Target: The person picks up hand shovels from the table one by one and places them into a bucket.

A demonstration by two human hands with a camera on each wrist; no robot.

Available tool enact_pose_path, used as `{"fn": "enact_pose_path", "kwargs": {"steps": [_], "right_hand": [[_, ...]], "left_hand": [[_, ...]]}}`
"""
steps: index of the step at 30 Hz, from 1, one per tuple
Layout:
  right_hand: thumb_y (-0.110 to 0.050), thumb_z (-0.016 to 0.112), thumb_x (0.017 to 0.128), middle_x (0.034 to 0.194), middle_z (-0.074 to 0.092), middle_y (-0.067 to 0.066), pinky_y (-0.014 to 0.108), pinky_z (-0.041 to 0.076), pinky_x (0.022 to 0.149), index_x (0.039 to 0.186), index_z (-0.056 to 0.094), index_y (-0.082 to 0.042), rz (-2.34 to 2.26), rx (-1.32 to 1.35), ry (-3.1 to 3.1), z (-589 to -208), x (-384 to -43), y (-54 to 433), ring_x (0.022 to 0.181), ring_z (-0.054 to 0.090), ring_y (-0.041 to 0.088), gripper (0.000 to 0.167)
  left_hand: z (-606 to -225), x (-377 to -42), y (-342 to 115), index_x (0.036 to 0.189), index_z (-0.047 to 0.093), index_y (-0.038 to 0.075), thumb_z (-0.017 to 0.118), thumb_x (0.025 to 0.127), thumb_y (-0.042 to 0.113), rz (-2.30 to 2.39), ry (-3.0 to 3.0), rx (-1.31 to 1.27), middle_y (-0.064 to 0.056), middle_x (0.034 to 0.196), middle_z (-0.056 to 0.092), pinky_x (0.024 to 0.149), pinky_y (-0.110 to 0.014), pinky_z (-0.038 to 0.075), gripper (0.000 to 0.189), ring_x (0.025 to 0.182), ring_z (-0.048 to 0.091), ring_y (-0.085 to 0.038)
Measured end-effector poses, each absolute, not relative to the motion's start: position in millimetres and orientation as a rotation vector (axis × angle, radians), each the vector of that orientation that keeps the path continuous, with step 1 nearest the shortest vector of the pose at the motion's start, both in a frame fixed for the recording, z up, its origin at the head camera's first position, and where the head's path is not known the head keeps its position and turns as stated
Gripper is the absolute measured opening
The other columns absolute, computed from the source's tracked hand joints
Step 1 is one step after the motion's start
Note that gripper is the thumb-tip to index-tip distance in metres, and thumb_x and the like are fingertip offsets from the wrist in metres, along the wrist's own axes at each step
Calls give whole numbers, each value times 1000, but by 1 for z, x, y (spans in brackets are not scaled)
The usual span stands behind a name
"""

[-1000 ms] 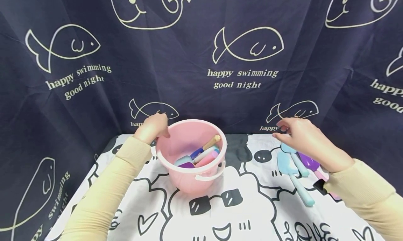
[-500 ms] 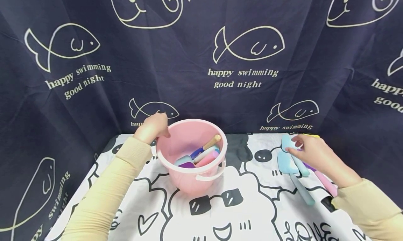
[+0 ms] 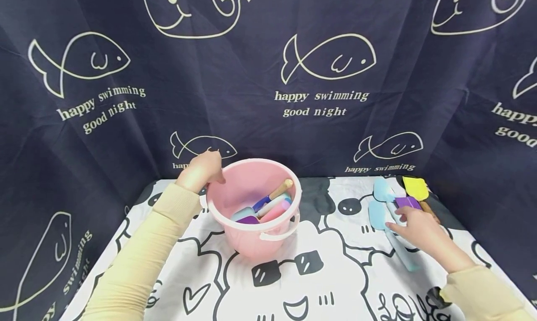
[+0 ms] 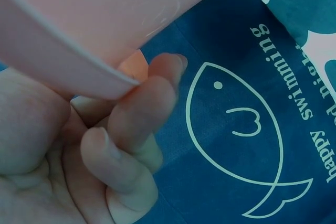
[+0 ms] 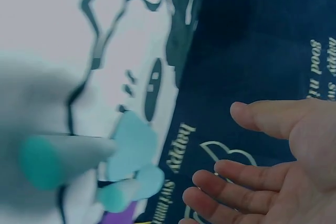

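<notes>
My left hand [image 3: 202, 169] grips the rim of a pink bucket [image 3: 251, 242], fingers curled over its edge in the left wrist view. Inside the bucket lie several spatulas, one with a wooden handle [image 3: 282, 188]. My right hand [image 3: 423, 232] is over the spatulas at the right, thumb and fingers apart and nothing between them. Nearest it are a light blue spatula [image 3: 376, 215], whose handle [image 5: 68, 158] looms in the right wrist view, and a second light blue spatula [image 3: 382, 189]. A purple spatula [image 3: 408, 202] is partly hidden behind the hand.
Beyond the purple one lies a yellow spatula [image 3: 415, 187], close to the dark fish-print curtain [image 3: 327, 139]. A white cloth with black cartoon drawings [image 3: 335, 283] covers the table. The bucket's white handle [image 3: 278, 235] hangs down at its front right.
My right hand has come down and toward me over the spatulas, uncovering the yellow and purple heads. The left hand stays on the bucket rim.
</notes>
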State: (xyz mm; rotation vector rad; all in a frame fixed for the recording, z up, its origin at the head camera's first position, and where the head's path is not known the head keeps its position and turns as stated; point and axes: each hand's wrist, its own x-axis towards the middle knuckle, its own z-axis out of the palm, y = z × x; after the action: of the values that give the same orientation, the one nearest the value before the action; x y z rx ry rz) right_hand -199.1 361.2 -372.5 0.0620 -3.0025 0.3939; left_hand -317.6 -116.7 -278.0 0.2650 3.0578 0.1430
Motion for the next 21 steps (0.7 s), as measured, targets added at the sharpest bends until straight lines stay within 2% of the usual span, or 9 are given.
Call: {"fn": "enact_pose_path", "kwargs": {"steps": [4,8,15,21], "right_hand": [[-29,68,80,77,61,17,49,47,64,104,56,17,394,43,-3046,-388,-198,368,71,59,32,53],[-32,65,83,74,60,12,47,47,63,104,54,19,426,24,-3120,-402,-197,378,68,56,25,56],[-37,63,84,82,65,23,51,48,68,95,60,15,397,-27,-3193,-422,-197,390,73,61,33,54],[-37,60,87,74,62,12,36,45,57,85,59,9,468,-46,-3208,-434,-194,395,64,55,21,47]], "left_hand": [[-277,-317,-117,98,67,-4,78,68,24,146,3057,266,-16,89,66,70,-40,52,42,73,63,-27],[-277,-317,-117,100,66,-4,78,69,25,145,3053,269,-16,89,66,67,-39,52,44,69,63,-25],[-278,-319,-117,97,67,-4,78,69,26,162,3052,279,-15,84,66,59,-36,51,42,53,62,-20],[-277,-318,-117,97,67,-3,78,69,25,163,3048,279,-15,85,67,59,-36,51,42,54,62,-20]]}}
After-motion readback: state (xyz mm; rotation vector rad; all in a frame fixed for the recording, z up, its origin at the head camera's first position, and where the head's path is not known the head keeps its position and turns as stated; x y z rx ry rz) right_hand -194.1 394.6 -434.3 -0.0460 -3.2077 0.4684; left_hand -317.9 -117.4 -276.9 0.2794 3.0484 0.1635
